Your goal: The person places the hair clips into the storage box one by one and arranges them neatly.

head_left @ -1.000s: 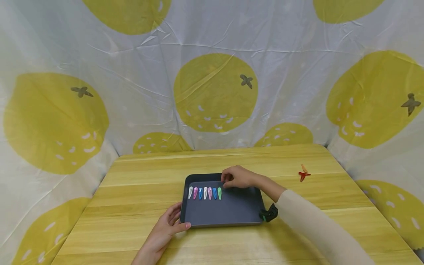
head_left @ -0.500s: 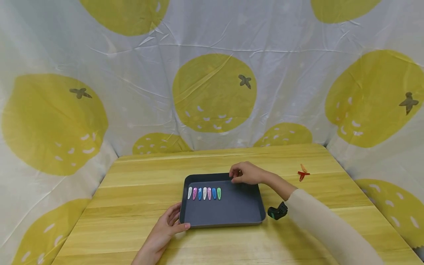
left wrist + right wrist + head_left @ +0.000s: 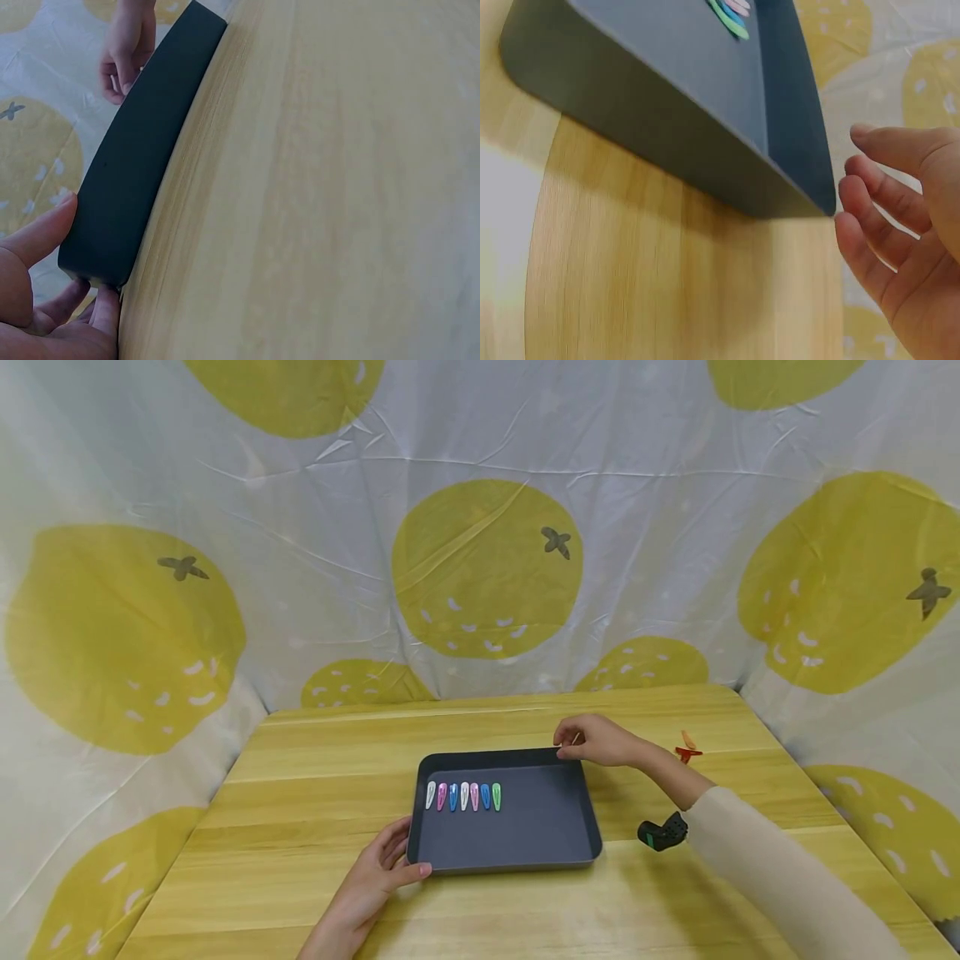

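A dark grey tray (image 3: pixel 517 843) lies on the table, with several hair clips in a row on its left part: white, pink, blue and a green clip (image 3: pixel 497 797) at the right end. The left hand (image 3: pixel 371 881) holds the tray's near left corner, thumb on the wall and fingers around the side, as the left wrist view also shows at the tray wall (image 3: pixel 127 157). Above the far right corner hovers the right hand (image 3: pixel 600 742), its fingers loosely bent; in the right wrist view this hand (image 3: pixel 915 202) has nothing between thumb and fingers.
Red clips (image 3: pixel 687 753) and an orange clip (image 3: pixel 688 739) lie on the table (image 3: pixel 337 752) at the back right, partly behind the right forearm. A black device (image 3: pixel 663 832) is at the right wrist. A lemon-print cloth (image 3: pixel 487 435) hangs behind and beside the table.
The right hand has moved right and away from the person, from over the tray beside the green clip to its far right corner. The left hand, tray and clips have stayed in place.
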`<state>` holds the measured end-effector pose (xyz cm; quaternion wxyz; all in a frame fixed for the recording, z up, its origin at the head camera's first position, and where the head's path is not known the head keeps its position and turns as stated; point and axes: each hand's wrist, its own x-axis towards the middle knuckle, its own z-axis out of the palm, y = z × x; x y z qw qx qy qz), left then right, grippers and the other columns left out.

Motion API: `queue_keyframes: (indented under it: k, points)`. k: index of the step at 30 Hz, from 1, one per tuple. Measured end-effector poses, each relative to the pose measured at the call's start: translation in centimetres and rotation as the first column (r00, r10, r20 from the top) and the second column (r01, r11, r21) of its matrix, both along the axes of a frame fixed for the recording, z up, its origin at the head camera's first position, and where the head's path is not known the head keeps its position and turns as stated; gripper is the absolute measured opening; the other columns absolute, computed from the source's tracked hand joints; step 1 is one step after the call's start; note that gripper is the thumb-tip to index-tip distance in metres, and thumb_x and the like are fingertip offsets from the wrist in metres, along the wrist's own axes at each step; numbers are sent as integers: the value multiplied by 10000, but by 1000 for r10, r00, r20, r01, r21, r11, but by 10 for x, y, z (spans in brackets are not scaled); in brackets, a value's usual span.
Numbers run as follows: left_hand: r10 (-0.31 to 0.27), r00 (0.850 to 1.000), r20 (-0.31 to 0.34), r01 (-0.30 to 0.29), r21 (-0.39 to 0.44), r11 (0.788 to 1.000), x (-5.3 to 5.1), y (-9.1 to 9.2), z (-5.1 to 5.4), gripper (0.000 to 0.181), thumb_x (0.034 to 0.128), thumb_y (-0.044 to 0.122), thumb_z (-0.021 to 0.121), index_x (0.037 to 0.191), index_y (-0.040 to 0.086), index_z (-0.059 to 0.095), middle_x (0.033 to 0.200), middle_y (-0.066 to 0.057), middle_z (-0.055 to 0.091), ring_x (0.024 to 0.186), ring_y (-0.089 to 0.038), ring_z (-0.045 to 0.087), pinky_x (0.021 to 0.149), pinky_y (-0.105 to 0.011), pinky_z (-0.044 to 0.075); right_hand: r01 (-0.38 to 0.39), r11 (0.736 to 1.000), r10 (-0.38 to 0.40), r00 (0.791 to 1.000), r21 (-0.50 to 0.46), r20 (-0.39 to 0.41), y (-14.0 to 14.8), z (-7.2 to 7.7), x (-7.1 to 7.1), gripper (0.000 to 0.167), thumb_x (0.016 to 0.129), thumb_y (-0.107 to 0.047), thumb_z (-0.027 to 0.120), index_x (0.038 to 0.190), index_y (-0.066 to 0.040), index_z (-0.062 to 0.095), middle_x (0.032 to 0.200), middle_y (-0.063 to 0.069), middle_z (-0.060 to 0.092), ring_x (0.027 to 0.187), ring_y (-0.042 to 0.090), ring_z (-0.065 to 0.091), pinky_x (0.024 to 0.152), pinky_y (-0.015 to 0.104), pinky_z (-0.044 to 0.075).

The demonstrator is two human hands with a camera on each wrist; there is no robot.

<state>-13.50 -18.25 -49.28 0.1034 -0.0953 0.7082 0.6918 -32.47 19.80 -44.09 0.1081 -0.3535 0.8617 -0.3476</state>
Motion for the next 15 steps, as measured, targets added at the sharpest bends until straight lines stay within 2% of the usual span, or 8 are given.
queue_keyframes:
  k: [8,15]
  points:
    - [0,1000,7,0,1,1000,-1,0,-1,918,801,19,877,1561,-2,363,1583,-259,373,1464,-418,328,1200,-547,283,101,995,-102,995,21,13,38,-1,-2,164,999,-128,704,1108,-6,687,971,-2,681,923,208,664,774,363,573]
    - [-1,1000,6,1,7,1000,0,-1,-1,917,799,21,878,1562,5,367,1583,-251,377,1464,-410,330,1202,-540,284,183,983,-185,982,29,43,74,-2,-5,197,1012,-118,681,1127,42,666,953,66,666,857,330,659,724,430,584]
